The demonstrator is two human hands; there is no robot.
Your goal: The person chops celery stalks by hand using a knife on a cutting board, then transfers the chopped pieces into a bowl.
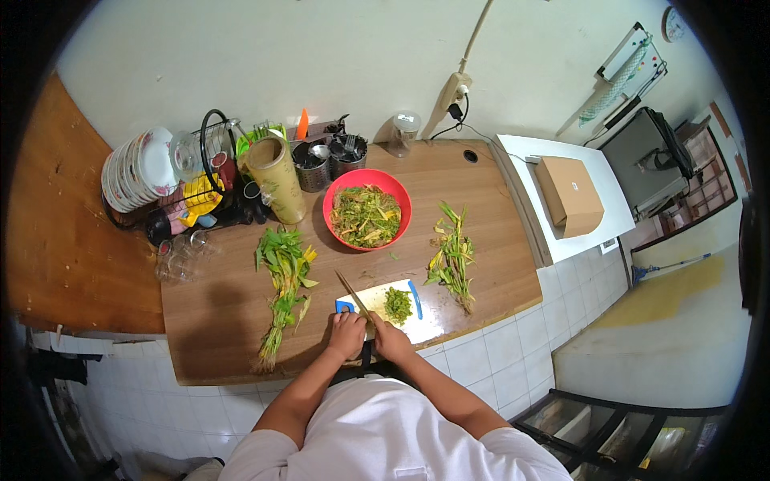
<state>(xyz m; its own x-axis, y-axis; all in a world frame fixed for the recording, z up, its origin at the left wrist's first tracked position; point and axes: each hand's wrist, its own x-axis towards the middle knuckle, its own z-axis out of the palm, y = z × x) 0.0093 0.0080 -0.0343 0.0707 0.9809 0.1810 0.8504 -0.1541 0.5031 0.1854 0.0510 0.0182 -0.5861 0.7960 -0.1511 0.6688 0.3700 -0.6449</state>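
Observation:
My right hand [390, 338] is closed around the handle of a kitchen knife [352, 293], whose blade points up and left across the cutting board [377, 296] with blue ends. On the board's left side, my left hand [348, 334] rests close to the blade; what lies under its fingers is hidden. Chopped green stems [398, 305] form a small pile on the board. Beyond it stands a red bowl [407, 207] full of green and yellow plant scraps. A bunch of leafy greens with roots [287, 288] lies to the left, and a thinner bunch [452, 258] to the right.
At the back left are a dish rack with plates [141, 162], a tall patterned cylinder [277, 180], metal cutlery holders [314, 171] and glasses [180, 258]. A lidded clear jar [403, 135] stands by the wall. A cardboard box [570, 195] sits on a white surface at right.

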